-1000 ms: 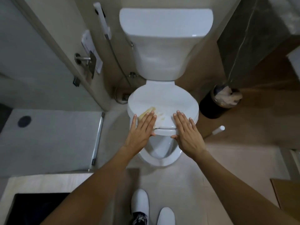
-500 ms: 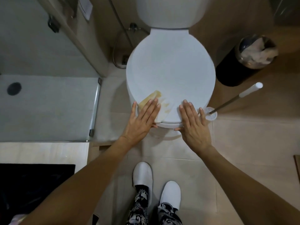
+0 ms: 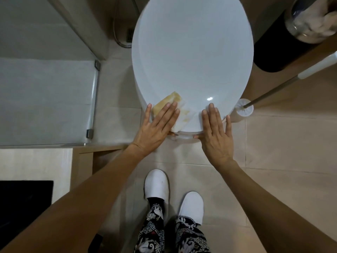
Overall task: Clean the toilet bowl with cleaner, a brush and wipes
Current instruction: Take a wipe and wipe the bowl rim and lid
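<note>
Head view: toilet lid (image 3: 191, 52) closed, at twelve o'clock. Left hand (image 3: 156, 128) presses a yellow-stained wipe (image 3: 169, 101) flat-fingered on the lid's front edge; right hand (image 3: 217, 136) rests beside it (fingers straight, holding nothing). Brush (image 3: 273, 92) stands at two o'clock.

White toilet lid (image 3: 191, 57) closed, yellow-stained wipe (image 3: 175, 105) at its front edge.

Your left hand (image 3: 158, 126) lies flat on a yellow-stained white wipe (image 3: 171, 103) at the closed white oval toilet lid's (image 3: 191, 57) six-o'clock edge; your right hand (image 3: 217, 132) rests flat beside it. A white-handled toilet brush (image 3: 284, 84) stands at three o'clock.
</note>
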